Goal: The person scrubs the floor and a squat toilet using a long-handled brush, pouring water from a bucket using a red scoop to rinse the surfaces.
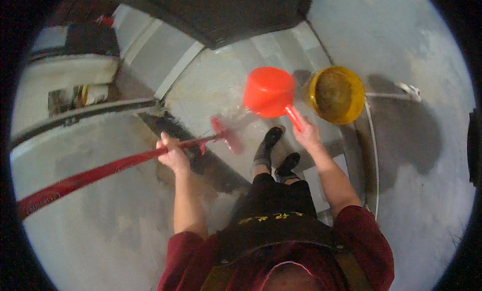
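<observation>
My left hand is closed around the red pole of a floor brush or squeegee. The pole slants from the lower left to a pinkish-red head, blurred, close to the floor. In my right hand is the handle of a bright orange-red plastic water dipper, which is tilted with its base facing up towards me. Water appears to stream from its left side towards the brush head, though blur hides the detail. The dipper's mouth is turned away from view.
A yellow bucket holding murky contents stands right of the dipper, by the wall. A white pipe runs along that wall to a fitting. My dark shoes stand on the wet floor. A raised sill lies at upper left.
</observation>
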The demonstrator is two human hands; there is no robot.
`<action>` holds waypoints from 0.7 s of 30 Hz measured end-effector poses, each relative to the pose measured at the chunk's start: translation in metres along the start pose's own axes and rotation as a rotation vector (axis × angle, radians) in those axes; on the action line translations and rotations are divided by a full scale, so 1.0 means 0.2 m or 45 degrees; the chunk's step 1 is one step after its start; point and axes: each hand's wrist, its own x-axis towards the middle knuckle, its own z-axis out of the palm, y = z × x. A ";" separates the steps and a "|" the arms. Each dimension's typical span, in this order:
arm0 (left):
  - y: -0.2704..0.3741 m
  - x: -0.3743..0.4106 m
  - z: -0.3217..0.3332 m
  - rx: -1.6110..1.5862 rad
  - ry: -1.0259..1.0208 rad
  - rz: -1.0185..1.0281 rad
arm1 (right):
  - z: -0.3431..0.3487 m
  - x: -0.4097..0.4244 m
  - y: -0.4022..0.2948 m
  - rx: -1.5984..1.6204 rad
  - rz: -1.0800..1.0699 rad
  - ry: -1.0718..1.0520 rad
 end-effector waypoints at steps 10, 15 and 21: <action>0.14 -0.18 0.17 0.206 -0.283 0.150 | -0.33 0.02 0.90 -0.490 1.073 0.105; 0.23 -0.26 0.33 -0.019 -0.499 0.192 | 0.13 0.14 1.21 1.760 1.334 0.640; 0.40 -0.41 0.24 0.222 -0.707 0.282 | -0.12 -0.40 0.77 2.648 1.194 0.073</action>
